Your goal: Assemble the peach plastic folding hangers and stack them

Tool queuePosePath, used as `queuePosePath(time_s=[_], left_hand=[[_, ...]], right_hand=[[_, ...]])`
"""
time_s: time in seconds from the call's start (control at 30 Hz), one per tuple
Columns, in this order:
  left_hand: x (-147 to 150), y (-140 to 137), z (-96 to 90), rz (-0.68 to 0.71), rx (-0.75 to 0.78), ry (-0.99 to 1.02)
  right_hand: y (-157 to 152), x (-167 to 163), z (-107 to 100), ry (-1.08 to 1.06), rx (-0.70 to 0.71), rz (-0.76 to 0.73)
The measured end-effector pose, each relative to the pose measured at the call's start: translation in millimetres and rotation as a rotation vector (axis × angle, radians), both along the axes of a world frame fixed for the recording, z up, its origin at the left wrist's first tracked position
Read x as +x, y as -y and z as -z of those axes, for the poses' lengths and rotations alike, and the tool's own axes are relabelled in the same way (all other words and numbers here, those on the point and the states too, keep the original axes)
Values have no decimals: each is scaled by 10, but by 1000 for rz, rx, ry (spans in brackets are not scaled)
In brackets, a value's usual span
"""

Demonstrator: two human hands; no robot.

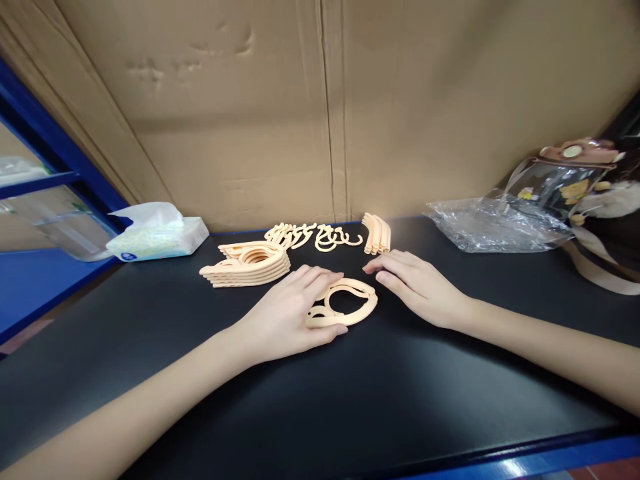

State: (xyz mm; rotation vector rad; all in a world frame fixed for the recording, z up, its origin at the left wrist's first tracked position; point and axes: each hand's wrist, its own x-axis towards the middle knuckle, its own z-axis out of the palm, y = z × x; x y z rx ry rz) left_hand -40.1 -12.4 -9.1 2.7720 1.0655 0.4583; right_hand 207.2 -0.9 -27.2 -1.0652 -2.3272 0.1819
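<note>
A cream plastic folded hanger (369, 308) lies flat on the black tabletop, with a round opening in its middle. My left hand (295, 307) grips its left part, fingers over the far side and thumb along the near edge; the palm hides that end. Just to the right, my right hand (417, 287) hovers by the hanger's tip with fingers stretched out and nothing in them. Beyond my left hand stands a neat stack of matching hanger pieces (250, 267). Several loose cream hooks (327, 237) lie farther back, beside a small bundle of curved cream pieces (377, 232).
A tissue pack (165, 239) sits at the back left near a blue frame (83, 177). On the right are a crumpled clear plastic bag (495, 223) and a clear bottle (555, 180) with a strap. Cardboard (250, 120) rises behind the black table (320, 413).
</note>
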Motion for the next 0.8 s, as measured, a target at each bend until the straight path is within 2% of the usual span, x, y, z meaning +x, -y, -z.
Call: queuePosePath(time_s=[0.17, 0.33, 0.43, 0.57, 0.8], left_hand=[[-63, -29, -189, -52, 109, 37], [-398, -206, -497, -153, 235, 77], [-684, -350, -626, -254, 129, 88], [-952, -479, -687, -383, -52, 52], [-1103, -531, -680, -431, -130, -64]], right_hand=[[8, -12, -18, -2, 2, -12], [8, -20, 13, 143, -31, -134], [5, -13, 48, 193, -24, -165], [-3, -4, 72, 192, -10, -169], [-6, 5, 71, 224, -13, -177]])
